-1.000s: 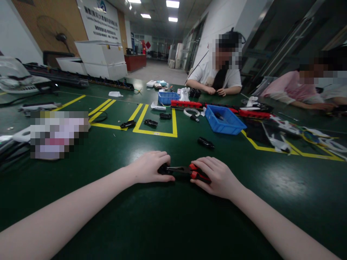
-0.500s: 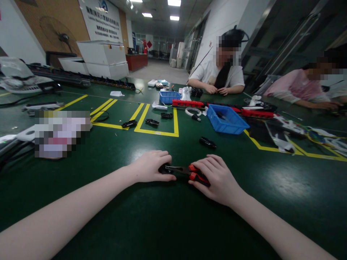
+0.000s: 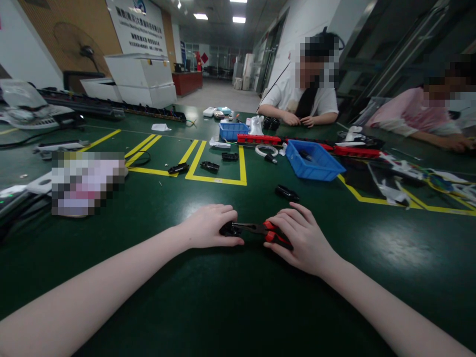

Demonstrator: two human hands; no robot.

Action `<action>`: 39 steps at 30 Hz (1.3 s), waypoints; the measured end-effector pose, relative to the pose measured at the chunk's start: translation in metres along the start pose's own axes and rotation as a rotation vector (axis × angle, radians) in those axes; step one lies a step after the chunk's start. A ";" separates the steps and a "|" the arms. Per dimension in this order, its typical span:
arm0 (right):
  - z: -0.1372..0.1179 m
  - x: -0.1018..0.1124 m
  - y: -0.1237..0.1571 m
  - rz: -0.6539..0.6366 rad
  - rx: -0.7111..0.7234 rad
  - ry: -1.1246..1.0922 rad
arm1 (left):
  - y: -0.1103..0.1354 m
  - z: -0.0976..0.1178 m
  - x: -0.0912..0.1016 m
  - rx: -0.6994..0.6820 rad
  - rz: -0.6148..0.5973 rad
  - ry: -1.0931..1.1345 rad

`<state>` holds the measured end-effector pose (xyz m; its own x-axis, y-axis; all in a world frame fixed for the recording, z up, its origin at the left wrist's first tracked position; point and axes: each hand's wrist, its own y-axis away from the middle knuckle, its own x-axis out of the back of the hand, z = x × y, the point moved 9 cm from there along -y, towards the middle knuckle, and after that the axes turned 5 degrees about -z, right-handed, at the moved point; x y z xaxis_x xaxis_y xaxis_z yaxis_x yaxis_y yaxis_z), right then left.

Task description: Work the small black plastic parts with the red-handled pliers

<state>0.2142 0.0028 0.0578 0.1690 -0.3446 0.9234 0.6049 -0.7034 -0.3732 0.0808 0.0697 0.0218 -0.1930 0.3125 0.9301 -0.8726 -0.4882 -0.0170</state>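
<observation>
1. Head view: my left hand [image 3: 208, 225] presses its fingers together over a small black part [image 3: 227, 229], pinning it to the green table [image 3: 238, 307].
2. My right hand [image 3: 303, 240] wraps its fingers shut around the red handles of the pliers [image 3: 255, 227]. Their nose meets the part, nearer me than the blue bin [image 3: 320, 174] and slightly to its left.
3. I judge the pliers stiff and fairly heavy, best held by the handles. The part looks light, hard and prone to skid.

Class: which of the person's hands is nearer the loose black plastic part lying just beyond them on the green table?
Right. The right hand, on the red-handled pliers, sits just this side of the black plastic part; the left hand lies farther off, to its left.
</observation>
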 end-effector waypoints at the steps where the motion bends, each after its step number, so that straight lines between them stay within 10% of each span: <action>1: 0.000 0.000 0.000 -0.001 0.004 0.000 | 0.000 0.000 0.000 0.001 0.000 0.001; 39: 0.005 -0.012 0.003 -0.061 -0.055 -0.162 | 0.001 0.001 0.003 -0.004 0.032 -0.012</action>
<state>0.2174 0.0082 0.0461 0.2585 -0.1986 0.9454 0.5750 -0.7547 -0.3158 0.0798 0.0692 0.0254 -0.2152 0.2872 0.9334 -0.8681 -0.4941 -0.0481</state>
